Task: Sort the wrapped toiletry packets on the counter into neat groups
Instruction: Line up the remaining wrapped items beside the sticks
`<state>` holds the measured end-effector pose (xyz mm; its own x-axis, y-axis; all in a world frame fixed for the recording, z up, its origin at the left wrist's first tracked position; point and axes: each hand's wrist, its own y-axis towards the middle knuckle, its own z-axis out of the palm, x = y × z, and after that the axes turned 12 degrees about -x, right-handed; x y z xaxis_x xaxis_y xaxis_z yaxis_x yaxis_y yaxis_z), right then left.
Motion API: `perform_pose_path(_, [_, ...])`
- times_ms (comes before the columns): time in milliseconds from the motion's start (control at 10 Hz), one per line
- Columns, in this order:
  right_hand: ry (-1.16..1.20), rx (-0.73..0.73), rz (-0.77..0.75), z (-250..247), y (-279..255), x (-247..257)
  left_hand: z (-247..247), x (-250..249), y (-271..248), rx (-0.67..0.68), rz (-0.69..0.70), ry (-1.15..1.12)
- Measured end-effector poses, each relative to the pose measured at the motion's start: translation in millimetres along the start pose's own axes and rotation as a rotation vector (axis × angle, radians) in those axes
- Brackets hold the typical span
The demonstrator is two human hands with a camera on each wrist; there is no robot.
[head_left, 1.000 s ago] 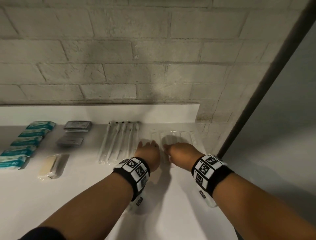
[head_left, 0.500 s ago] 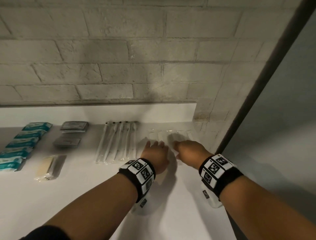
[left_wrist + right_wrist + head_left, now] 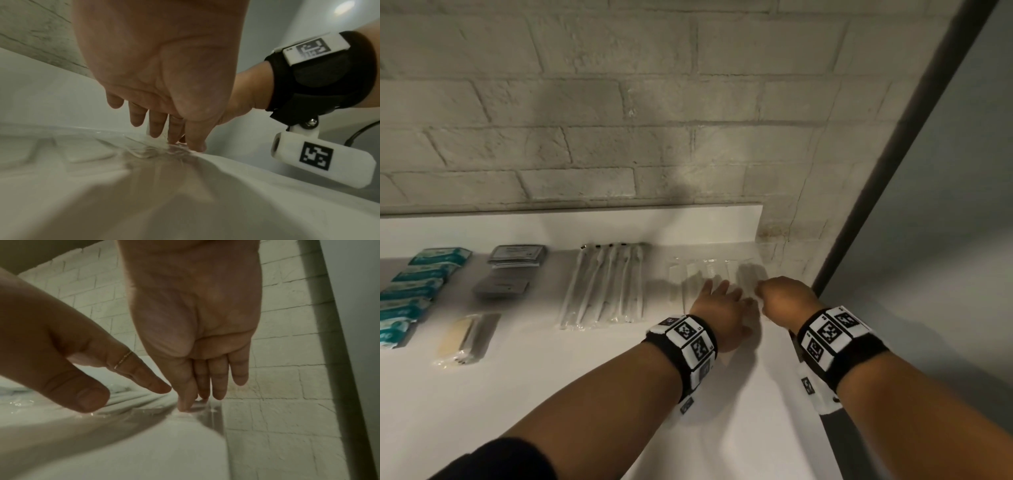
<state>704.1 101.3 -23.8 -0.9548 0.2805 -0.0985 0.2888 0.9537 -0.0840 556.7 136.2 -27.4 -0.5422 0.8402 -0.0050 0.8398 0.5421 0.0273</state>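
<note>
Both hands, left hand (image 3: 724, 313) and right hand (image 3: 786, 298), have advanced together onto the clear plastic-wrapped packets (image 3: 709, 270); fingers extended, pressing flat, squaring the last group

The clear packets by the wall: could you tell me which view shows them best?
The head view: the clear packets lie side by side in a row against the backsplash, both hands at their near ends. The left wrist view shows only blurred crinkled film under the fingertips; the right wrist view shows one glossy edge.
</note>
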Motion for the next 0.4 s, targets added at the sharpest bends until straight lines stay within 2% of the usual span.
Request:
perform_pose_path(200, [0.044, -0.009, -0.012, 3, -3, -4, 4, -3, 1, 0.034, 0.013, 0.015])
perform_pose_path(400, [0.145, -0.059, -0.005, -1, -15, -6, -14, -6, -10, -0.040, 0.000, -0.028])
